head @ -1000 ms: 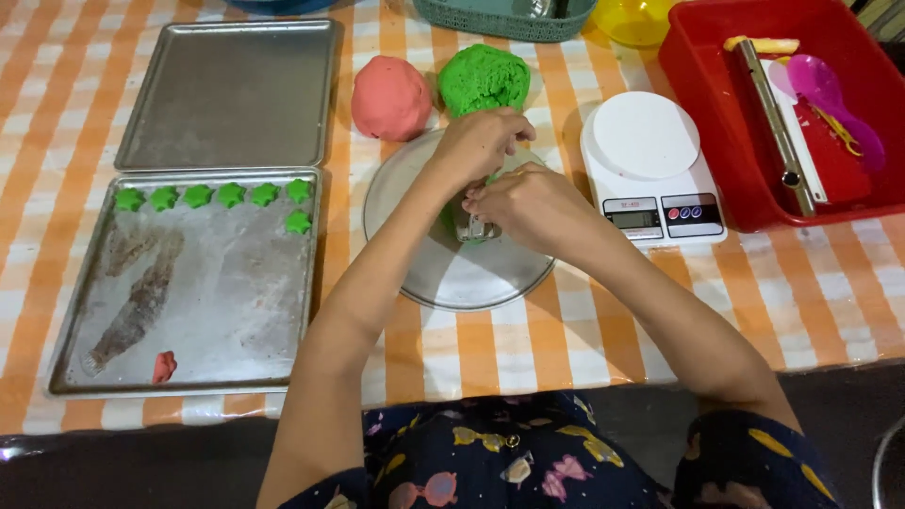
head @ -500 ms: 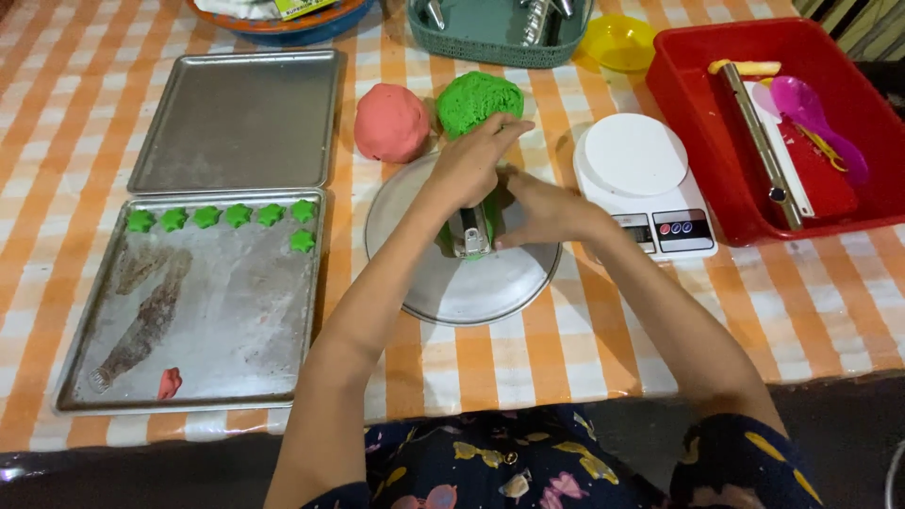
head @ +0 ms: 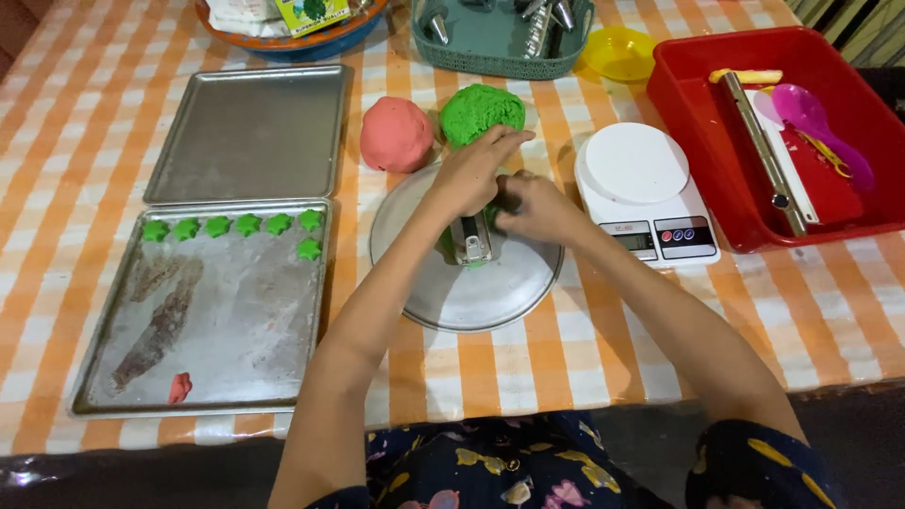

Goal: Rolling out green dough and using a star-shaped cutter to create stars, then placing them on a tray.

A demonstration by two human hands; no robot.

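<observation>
- Since the earlier frames the camera has tilted up, so the blue-rimmed bowl (head: 292, 33) and the teal basket (head: 504, 42) of metal piping nozzles at the far edge now show more fully; both hands have stayed over the plate.
- Left hand (head: 471, 174) curls its fingers down around the top of a small metal cutter (head: 473, 240), gripping it from above.
- Right hand (head: 533, 207) is closed beside it, fingertips pressed against the cutter's side and the green dough under it.
- That cutter stands on the round metal plate (head: 467, 292), with a little green dough showing at its base; the hands hide the rest.
- Just beyond the plate sit a green dough ball (head: 476, 108) and a pink dough ball (head: 396, 134), close to each other.
- To the right, a white kitchen scale (head: 646, 188) lies near the plate, and past it a red tub (head: 698, 123) holds a purple spoon (head: 811, 113) and a long metal tool (head: 759, 151).
- To the left, a greased baking tray (head: 203, 377) carries seven green star-shaped pieces (head: 247, 224) along its far edge and a pink scrap (head: 179, 386) near its front; a second tray (head: 250, 132) lies behind it.
- A small yellow bowl (head: 617, 52) sits by the basket.
</observation>
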